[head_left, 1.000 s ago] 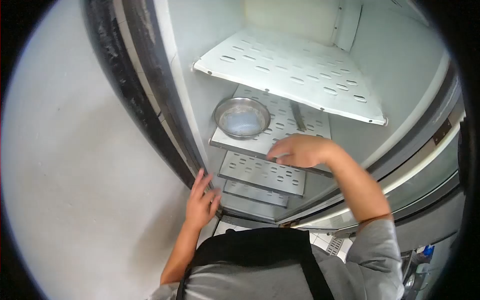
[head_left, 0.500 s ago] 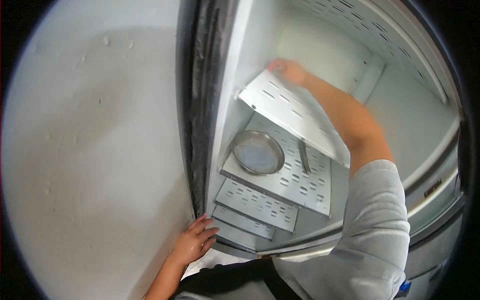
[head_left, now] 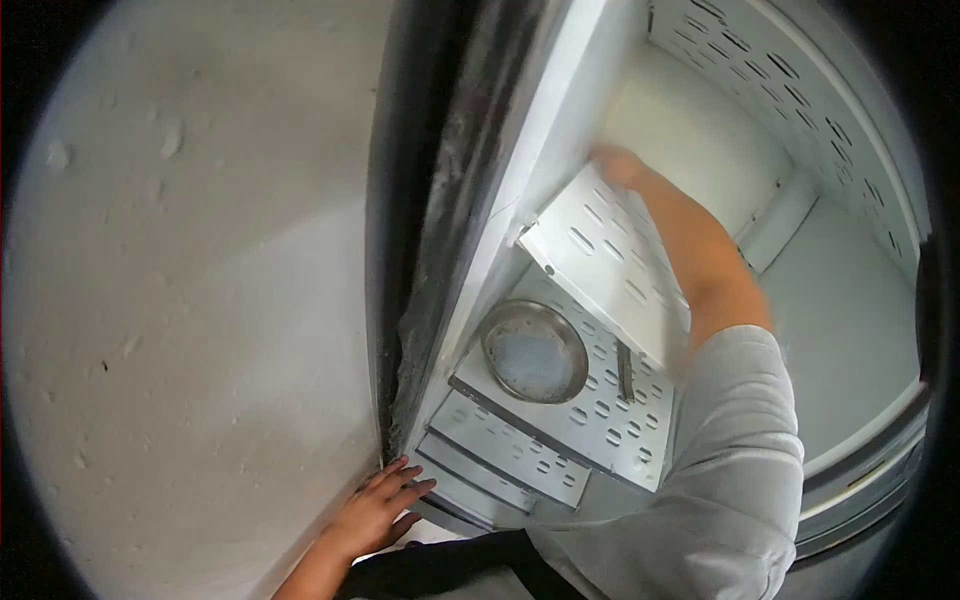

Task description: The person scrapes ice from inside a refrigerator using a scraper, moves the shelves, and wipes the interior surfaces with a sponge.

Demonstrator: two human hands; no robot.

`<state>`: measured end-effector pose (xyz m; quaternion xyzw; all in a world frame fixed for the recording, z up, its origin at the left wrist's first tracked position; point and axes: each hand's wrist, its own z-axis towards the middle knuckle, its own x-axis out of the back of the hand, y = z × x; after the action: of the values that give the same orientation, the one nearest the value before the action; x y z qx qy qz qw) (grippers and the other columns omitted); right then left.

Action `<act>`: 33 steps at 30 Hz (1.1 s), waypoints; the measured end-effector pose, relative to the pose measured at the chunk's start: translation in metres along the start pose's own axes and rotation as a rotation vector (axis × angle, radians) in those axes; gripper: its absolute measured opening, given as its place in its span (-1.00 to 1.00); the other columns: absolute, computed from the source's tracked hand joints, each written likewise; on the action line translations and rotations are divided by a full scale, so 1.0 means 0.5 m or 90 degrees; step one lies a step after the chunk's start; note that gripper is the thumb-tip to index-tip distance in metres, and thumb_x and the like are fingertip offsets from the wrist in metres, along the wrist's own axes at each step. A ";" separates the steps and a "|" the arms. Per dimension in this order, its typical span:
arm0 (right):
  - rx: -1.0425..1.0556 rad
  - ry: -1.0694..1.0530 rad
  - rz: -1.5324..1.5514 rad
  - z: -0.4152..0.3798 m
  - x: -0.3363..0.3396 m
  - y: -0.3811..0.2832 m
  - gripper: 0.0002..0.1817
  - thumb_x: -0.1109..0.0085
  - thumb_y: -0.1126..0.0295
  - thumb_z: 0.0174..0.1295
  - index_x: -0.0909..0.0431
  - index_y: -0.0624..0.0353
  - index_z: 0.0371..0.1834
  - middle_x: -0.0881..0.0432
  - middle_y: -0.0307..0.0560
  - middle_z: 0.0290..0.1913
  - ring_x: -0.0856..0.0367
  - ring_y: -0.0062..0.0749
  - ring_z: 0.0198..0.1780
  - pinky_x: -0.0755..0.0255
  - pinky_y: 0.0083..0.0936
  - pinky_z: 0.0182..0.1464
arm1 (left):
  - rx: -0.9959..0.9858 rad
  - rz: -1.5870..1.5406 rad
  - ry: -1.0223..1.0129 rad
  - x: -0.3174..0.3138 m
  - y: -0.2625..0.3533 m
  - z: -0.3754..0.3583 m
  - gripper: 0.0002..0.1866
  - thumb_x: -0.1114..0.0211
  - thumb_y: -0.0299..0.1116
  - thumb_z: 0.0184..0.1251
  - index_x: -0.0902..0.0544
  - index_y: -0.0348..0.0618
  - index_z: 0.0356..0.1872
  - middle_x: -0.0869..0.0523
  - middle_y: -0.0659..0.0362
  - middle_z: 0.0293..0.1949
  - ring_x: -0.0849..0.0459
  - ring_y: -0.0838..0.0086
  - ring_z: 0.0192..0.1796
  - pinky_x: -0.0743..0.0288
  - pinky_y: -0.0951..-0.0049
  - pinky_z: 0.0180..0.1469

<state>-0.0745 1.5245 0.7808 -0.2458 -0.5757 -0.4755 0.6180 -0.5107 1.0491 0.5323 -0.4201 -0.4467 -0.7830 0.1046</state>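
My left hand (head_left: pixel 375 510) rests at the lower edge of the open door (head_left: pixel 220 300), fingers apart and nothing in them. My right hand (head_left: pixel 618 167) reaches deep into the white cabinet, at the back corner of a tilted perforated white shelf (head_left: pixel 610 250). It is blurred, and its fingers are hidden, so its grip cannot be made out. On the perforated shelf (head_left: pixel 640 455) below stands a round metal bowl (head_left: pixel 535 352) with cloudy liquid in it. A narrow metal strip (head_left: pixel 626 372) lies to the right of the bowl.
Lower perforated shelves (head_left: pixel 510 447) sit beneath the one with the bowl. Another perforated panel (head_left: pixel 770 90) is at the upper right. The dark door seal (head_left: pixel 440 200) runs down beside the opening, and the cabinet's curved rim (head_left: pixel 870 440) bounds the right side.
The view has shifted, so the cabinet and shelves appear lower and further right. My right hand is still at the tilted shelf's back corner. My left hand remains at the door edge.
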 end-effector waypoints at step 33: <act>-0.224 -0.200 -0.141 -0.899 0.351 -0.403 -0.79 0.08 0.44 0.15 -0.46 0.33 -0.23 -0.48 0.21 -0.17 -0.42 0.07 -0.11 -0.32 -0.24 0.02 | -0.074 -0.220 0.072 -0.011 0.062 0.081 -0.51 -0.27 -0.51 0.03 -0.47 -0.10 0.09 -0.54 -0.02 -0.02 -0.52 0.06 -0.02 -0.41 0.27 0.06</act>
<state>-0.0554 1.0021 0.8002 -0.3560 -0.5961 -0.5892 0.4133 -0.4676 1.0621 0.5570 -0.2980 -0.4597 -0.8360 -0.0309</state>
